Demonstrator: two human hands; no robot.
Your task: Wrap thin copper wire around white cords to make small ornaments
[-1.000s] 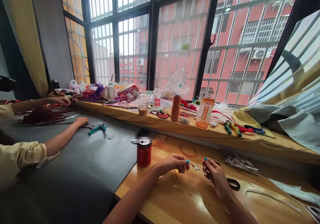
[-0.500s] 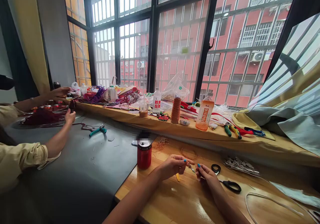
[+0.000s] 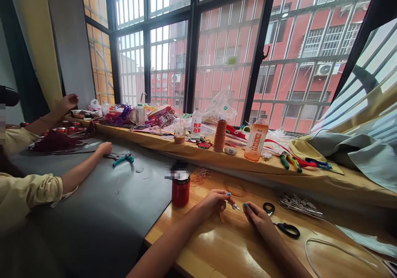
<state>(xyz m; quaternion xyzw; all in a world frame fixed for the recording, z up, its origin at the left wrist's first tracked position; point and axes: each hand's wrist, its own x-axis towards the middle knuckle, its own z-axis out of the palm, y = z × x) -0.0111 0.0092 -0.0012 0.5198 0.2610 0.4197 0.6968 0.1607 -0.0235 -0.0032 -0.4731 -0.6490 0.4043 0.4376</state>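
Observation:
My left hand (image 3: 216, 200) is closed in a pinch on a small, shiny, whitish piece (image 3: 236, 207), too small to name, over the wooden table. Just to its right, my right hand (image 3: 258, 215) is pinched too, its fingertips close to the piece's tip; a thin thread may run between them, but I cannot make out what they hold. Black-handled scissors (image 3: 288, 230) lie beside my right hand, partly hidden by it. Behind my hands lies a loose coil of orange cord (image 3: 237, 190). A small yellow strip (image 3: 221, 217) lies under my left hand.
A red can (image 3: 180, 192) stands left of my hands. To the right are a clear bag of pale pieces (image 3: 300, 203) and a white cord (image 3: 341, 251). The sill holds a cord spool (image 3: 220, 135), an orange bottle (image 3: 256, 141) and pliers (image 3: 290, 162). A co-worker's arm (image 3: 82, 168) reaches across the grey table.
My hands have drawn slightly apart, and more of the whitish piece shows between them. The co-worker's near hand has moved right toward the teal pliers; their other hand has risen to the left.

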